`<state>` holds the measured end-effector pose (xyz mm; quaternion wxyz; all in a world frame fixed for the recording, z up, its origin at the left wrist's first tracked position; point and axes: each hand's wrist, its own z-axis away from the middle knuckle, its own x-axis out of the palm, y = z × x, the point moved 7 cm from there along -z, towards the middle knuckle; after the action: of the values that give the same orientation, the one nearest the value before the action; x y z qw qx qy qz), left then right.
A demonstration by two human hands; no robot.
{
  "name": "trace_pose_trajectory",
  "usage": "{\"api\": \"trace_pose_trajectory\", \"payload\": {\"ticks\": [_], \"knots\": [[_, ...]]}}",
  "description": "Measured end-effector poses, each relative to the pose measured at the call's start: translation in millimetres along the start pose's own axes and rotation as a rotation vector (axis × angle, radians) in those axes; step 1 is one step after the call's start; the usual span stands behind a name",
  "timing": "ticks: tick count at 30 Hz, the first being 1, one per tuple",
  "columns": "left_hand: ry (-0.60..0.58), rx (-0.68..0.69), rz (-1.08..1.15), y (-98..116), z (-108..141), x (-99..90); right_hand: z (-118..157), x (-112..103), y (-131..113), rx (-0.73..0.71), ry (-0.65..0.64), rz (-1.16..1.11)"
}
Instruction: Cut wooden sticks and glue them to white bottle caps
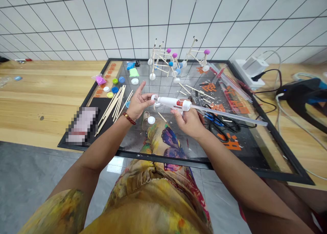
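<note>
My right hand (190, 121) is wrapped round a white hot glue gun (168, 101), with a long clear glue stick (230, 115) poking out of its back end. The gun points left. At its nozzle, my left hand (140, 104) pinches a small white bottle cap (154, 97) between thumb and fingertips, its other fingers raised. The nozzle tip is at the cap; whether they touch I cannot tell. Below the hands another white cap (151, 120) lies on the glass panel (133, 138). Several wooden sticks (114, 104) lie to the left of my left hand.
Stick frames (163, 65) with white caps and coloured clay balls stand at the back. Black-handled scissors (217, 123) lie right of my right hand. A power strip (249, 72) and cables are at the right. Coloured caps (114, 90) and clay packs (100, 79) lie at the left.
</note>
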<state>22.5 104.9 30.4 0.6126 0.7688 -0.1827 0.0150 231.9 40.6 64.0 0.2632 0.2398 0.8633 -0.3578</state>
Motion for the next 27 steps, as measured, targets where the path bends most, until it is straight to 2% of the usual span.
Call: {"api": "trace_pose_trajectory", "payload": {"ticks": [6, 13, 19, 27], "knots": [[-0.002, -0.014, 0.072, -1.2, -0.8, 0.2, -0.5, -0.1, 0.6, -0.004, 0.036, -0.019], [0.008, -0.084, 0.186, -1.8, 0.2, 2.8, -2.2, -14.8, 4.4, 0.012, 0.173, -0.023], [-0.002, -0.09, 0.161, -2.8, 1.7, 5.8, -1.6, -6.5, -1.5, -0.012, 0.083, -0.02], [0.013, -0.039, 0.146, -1.2, 1.4, 5.6, -0.8, -2.1, -0.1, 0.081, -0.014, -0.071]]}}
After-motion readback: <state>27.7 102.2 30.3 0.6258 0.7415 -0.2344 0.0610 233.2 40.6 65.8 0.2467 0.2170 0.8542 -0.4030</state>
